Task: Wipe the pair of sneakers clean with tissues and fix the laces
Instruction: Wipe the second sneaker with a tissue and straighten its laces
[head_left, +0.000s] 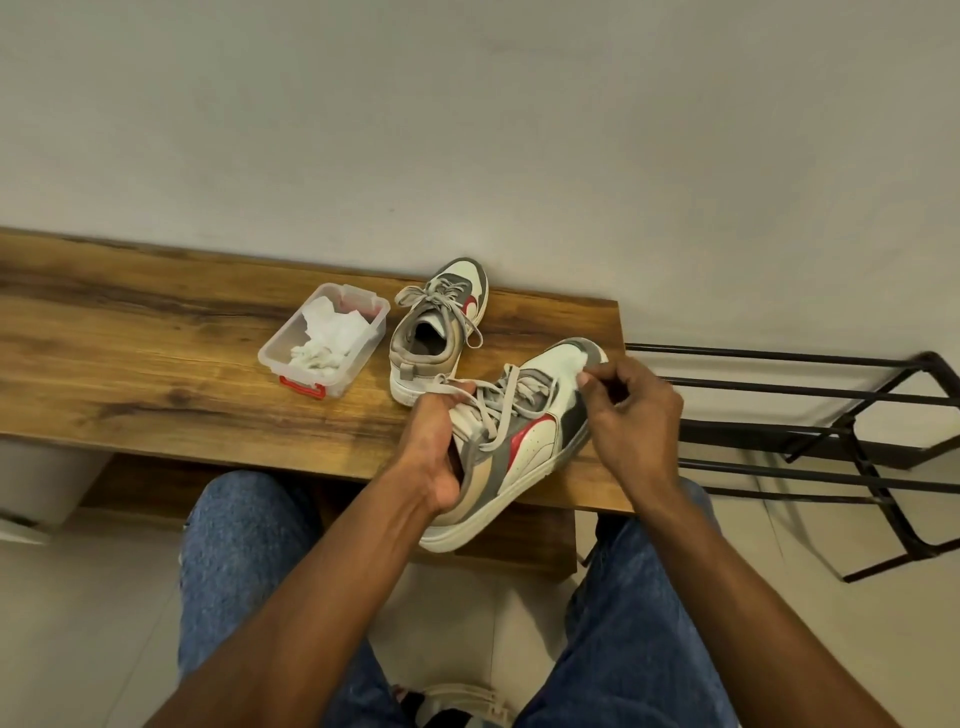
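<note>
The person's knees in blue jeans (244, 545) are sitting closest to the lens, with both bare forearms reaching forward over them. The left hand (434, 447) is gripping the near sneaker (524, 441) at its collar, thumb at the heel side and fingers curling into the opening beside the loose grey laces (498, 410). That shoe is lying tilted on the near edge of the wooden bench (156, 364), heel overhanging toward the lap. The right hand (631, 410) is pinching a small white tissue (574, 361) against the toe cap, fingers curling round it. Beyond the left hand, the second sneaker (441, 332) is standing upright on the bench, laces loose. Further to the left of that hand, a clear plastic box (324, 345) with red clips is holding crumpled white tissues (327, 338). Past the right hand, a black metal rack (831, 415) is standing on the floor.
</note>
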